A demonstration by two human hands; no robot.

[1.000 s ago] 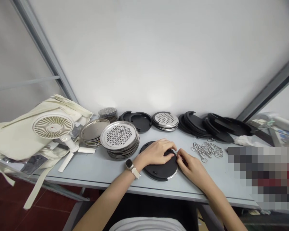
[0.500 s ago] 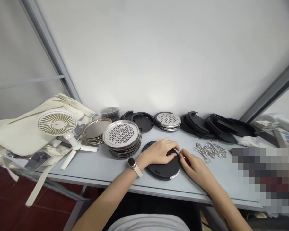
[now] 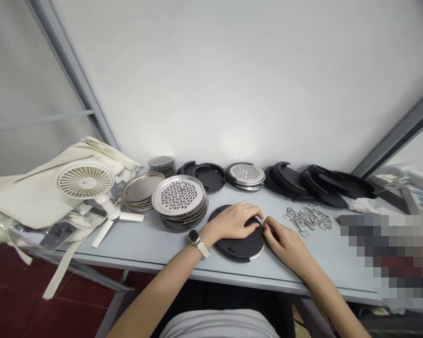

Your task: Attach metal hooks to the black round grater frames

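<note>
A round black disc [image 3: 237, 246] with a silver edge showing at its lower right lies near the table's front edge. Over its upper part rests my left hand [image 3: 237, 221], fingers bent and closed at the disc's right side. My right hand [image 3: 282, 240] meets it there, with thumb and fingers pinched together. A small silvery piece [image 3: 259, 220] shows between the fingertips of both hands; its shape is mostly hidden. To the right lies a pile of metal clips or rings [image 3: 308, 219].
Left of the disc stands a stack of metal grater plates [image 3: 179, 196], with flat metal discs [image 3: 143, 187] behind. Black holders [image 3: 209, 178] and a perforated disc stack [image 3: 246, 174] line the wall. A white fan [image 3: 86, 180] stands far left, beside cream fabric [image 3: 38, 197].
The view has shifted very slightly. Both hands stay at the disc's right side, with the right fingers moved only a little.
</note>
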